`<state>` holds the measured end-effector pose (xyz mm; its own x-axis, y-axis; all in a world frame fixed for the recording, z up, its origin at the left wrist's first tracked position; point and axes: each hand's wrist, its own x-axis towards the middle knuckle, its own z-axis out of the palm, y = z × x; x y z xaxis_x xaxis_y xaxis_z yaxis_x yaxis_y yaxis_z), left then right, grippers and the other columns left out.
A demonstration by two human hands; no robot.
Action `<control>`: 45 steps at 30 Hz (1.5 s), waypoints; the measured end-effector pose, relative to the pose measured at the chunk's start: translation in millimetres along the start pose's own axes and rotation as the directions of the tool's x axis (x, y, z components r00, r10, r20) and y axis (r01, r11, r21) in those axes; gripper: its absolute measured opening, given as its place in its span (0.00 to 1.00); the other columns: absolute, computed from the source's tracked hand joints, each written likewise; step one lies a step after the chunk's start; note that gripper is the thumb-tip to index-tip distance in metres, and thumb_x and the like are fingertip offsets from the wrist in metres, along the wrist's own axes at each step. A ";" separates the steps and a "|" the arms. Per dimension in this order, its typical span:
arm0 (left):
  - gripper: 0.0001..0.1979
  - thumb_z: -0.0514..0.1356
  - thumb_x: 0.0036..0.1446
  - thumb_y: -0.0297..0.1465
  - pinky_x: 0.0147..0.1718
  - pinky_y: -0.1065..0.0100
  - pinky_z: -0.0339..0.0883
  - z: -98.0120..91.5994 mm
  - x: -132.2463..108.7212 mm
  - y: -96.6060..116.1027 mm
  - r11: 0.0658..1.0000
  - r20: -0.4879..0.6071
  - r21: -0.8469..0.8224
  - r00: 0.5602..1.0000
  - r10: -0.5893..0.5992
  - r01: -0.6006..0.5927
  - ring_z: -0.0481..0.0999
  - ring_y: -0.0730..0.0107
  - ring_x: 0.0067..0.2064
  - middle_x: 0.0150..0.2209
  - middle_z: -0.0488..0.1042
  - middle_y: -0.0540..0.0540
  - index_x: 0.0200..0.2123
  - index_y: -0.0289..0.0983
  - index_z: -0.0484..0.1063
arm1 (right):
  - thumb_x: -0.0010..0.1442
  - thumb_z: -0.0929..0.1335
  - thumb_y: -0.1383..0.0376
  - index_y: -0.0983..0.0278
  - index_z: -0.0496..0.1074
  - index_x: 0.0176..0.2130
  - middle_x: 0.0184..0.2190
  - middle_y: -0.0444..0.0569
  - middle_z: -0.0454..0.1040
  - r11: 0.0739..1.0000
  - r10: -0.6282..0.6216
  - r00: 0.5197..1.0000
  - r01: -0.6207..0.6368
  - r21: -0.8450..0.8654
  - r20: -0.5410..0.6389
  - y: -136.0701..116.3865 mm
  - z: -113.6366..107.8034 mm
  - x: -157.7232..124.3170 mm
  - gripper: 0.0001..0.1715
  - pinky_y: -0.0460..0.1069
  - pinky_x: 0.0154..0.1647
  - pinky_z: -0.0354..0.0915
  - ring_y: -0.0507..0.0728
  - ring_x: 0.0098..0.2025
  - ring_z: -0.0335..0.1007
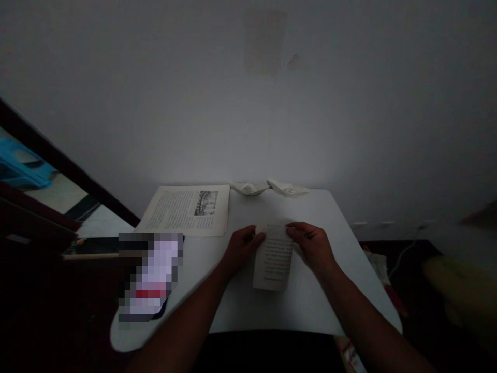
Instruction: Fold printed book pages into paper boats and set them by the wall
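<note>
A narrow folded sheet of printed paper [273, 261] lies lengthwise on the white table [310, 305]. My left hand [241, 249] pinches its upper left corner with curled fingers. My right hand [312, 246] pinches its upper right corner, fingers closed on the paper's top edge. Both forearms reach in from the bottom of the view.
A stack of printed pages with a picture [187, 210] lies at the table's back left. Two folded paper boats [249, 188] [288, 188] sit at the back edge against the wall. A blurred-out object [151, 277] rests at the left front. Dark clutter surrounds the table.
</note>
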<state>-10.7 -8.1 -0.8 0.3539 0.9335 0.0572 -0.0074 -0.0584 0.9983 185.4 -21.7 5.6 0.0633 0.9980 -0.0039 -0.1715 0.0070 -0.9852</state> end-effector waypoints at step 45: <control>0.14 0.55 0.57 0.40 0.25 0.73 0.60 1.5 -1.0 4.1 0.988 -0.163 0.155 0.986 0.040 -0.015 0.68 0.73 0.27 0.26 0.71 0.51 0.31 0.34 0.72 | 0.52 0.71 0.57 0.64 0.76 0.29 0.22 0.45 0.73 0.998 0.009 0.999 -0.006 -0.064 0.044 15.9 -8.2 4.3 0.12 0.48 0.28 0.61 0.51 0.24 0.66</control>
<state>-9.7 -9.8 3.2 0.1963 0.9755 0.0990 0.1322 -0.1264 0.9831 191.0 -17.8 -11.5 0.0184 0.9998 -0.0054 -0.1091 -0.0034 -0.9940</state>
